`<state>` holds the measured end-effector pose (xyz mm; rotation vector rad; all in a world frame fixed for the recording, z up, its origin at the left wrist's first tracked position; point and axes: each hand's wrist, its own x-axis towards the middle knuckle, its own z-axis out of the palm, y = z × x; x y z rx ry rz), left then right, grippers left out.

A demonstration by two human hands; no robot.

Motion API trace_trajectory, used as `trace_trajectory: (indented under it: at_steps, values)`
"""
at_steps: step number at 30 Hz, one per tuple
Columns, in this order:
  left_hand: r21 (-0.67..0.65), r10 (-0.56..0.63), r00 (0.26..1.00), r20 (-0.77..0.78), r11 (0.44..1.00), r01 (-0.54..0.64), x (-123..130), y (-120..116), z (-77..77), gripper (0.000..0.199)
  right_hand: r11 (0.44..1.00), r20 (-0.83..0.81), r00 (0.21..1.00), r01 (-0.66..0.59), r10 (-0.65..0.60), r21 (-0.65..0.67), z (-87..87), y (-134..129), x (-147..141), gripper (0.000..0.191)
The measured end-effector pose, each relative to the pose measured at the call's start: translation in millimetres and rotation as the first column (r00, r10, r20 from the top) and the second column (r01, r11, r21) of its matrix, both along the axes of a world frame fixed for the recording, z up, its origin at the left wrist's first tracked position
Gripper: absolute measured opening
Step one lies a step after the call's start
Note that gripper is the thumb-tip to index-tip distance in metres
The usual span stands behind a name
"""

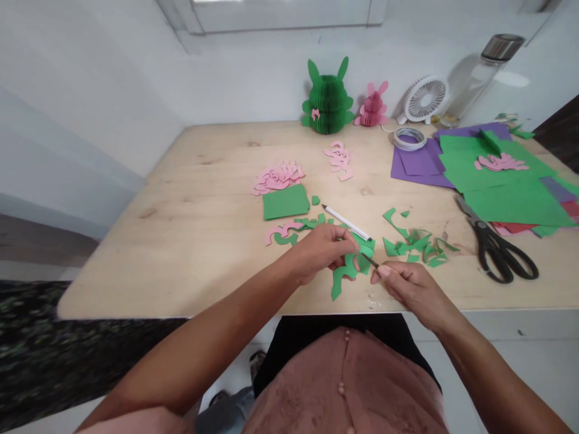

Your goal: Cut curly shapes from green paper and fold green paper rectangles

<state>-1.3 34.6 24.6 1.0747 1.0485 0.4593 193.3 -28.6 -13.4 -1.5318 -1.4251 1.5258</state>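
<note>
Evidently, as the head camera looks down, the work centres on a cut green paper piece (338, 282) near the front edge of the table (217, 289), just below a white pen (346, 222). The left hand (328, 250) pinches its upper part between thumb and bent fingers, the grip narrow. The right hand (409, 283) is closed around a slim dark tool (371, 260), its tip pointing at the paper; whether it is a blade or small scissors, I cannot tell. The paper should be nearly weightless, flexible yet firm enough to keep its outline, and not very slippery. Its narrow tail, hanging toward the table edge, looks the weakest part and would likely crease or tear if pulled. A light pinch on the broadest area, close to the tool but with fingertips clear of its point, seems the best hold. Loose green scraps (418, 243) lie to the right, beyond them black-handled scissors (500, 250); a green paper stack (286, 202) and pink cutouts (278, 178) sit to the left, probably just as light and easily bent.
</note>
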Motion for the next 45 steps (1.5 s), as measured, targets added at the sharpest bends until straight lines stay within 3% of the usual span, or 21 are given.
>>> trace_trajectory:
  at_steps: [19, 27, 45]
  values:
    - [0.040, 0.007, 0.999, -0.034, 0.999, -0.006, -3.6, 0.8, 0.4, 0.014, 0.992, 0.070, 0.997, -0.047, 0.039, 0.116, -4.5, -1.2, -0.1, 0.041]
    - [0.086, 0.010, 0.999, -0.035, 0.996, -0.007, -3.8, 1.8, -3.5, 0.017, 0.998, -0.040, 0.998, -0.042, 0.044, 0.043, -8.9, -4.6, 3.7, 0.044]
    - [0.013, -0.008, 0.999, -0.054, 1.000, 0.008, 1.0, 2.0, 4.2, 0.014, 1.000, -0.002, 1.000, 0.013, -0.013, 0.028, -3.0, -0.3, -3.2, 0.044]
